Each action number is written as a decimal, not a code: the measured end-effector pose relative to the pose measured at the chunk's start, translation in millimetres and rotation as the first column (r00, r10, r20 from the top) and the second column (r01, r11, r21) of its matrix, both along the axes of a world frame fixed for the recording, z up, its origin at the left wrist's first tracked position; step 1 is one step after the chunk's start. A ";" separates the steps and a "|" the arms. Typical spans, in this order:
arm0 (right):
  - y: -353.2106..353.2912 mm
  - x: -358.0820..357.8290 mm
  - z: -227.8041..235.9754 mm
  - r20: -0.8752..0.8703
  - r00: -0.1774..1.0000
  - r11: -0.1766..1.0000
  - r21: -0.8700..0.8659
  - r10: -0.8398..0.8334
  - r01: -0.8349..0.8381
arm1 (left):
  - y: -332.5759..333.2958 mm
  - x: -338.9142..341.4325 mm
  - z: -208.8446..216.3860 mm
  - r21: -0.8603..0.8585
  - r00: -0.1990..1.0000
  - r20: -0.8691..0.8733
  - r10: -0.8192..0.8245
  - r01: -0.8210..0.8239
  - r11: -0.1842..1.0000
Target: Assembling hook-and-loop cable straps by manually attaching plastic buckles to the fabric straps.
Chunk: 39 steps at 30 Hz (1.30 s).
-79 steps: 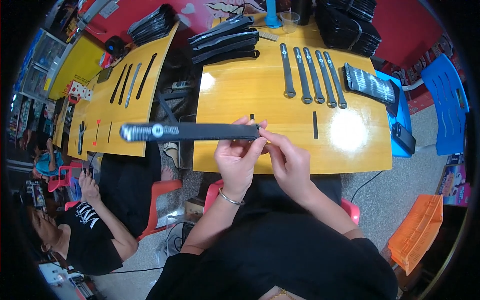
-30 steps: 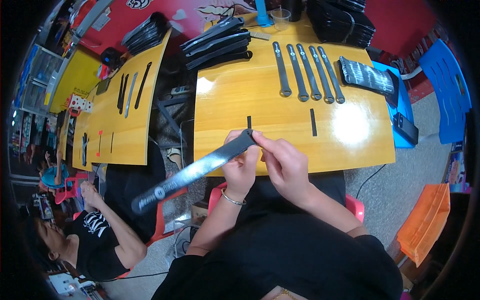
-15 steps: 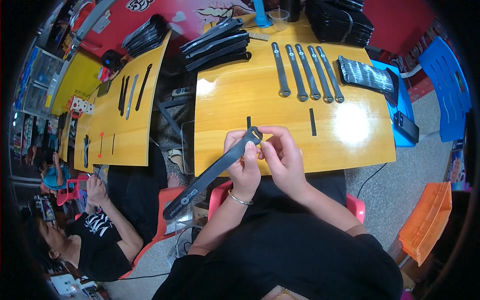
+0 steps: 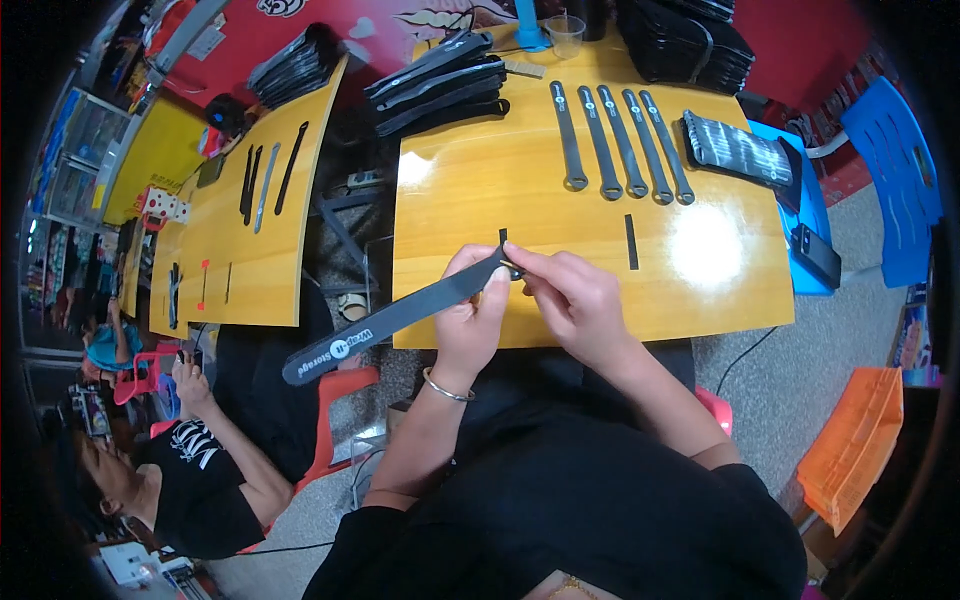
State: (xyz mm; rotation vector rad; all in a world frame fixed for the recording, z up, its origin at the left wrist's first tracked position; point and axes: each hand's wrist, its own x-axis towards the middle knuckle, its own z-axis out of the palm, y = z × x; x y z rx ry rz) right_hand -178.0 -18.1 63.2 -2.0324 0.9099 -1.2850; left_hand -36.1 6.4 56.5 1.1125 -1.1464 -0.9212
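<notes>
A long dark grey strap (image 4: 400, 315) with white print slants down to the left from my hands. My left hand (image 4: 470, 318) grips it near its slotted end, thumb on top. Pinched at that same end, the fingers of my right hand (image 4: 580, 305) cover most of the slot. Both hands are over the front edge of the wooden table (image 4: 720, 300). Behind them several similar straps (image 4: 612, 145) lie side by side, their slotted ends toward me. Two short black strips (image 4: 631, 242) are on the tabletop, one partly behind my fingers.
A stack of straps (image 4: 440, 85) lies at the back left, a bundled black pile (image 4: 685, 45) at the back right. Near the right edge are a clear-wrapped pack (image 4: 735, 150) and a phone (image 4: 815, 255) on a blue stool. A person (image 4: 215, 450) sits at the left table.
The strap has swung to a flatter angle, its printed end moving left and up. My right fingers have closed over the slotted end, which showed openly before.
</notes>
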 end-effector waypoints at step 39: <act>1.2 -17.0 17.7 -0.114 0.989 0.995 0.043 0.098 -0.094 | 4.2 26.5 -8.9 0.032 0.905 0.346 -0.248 0.252 0.967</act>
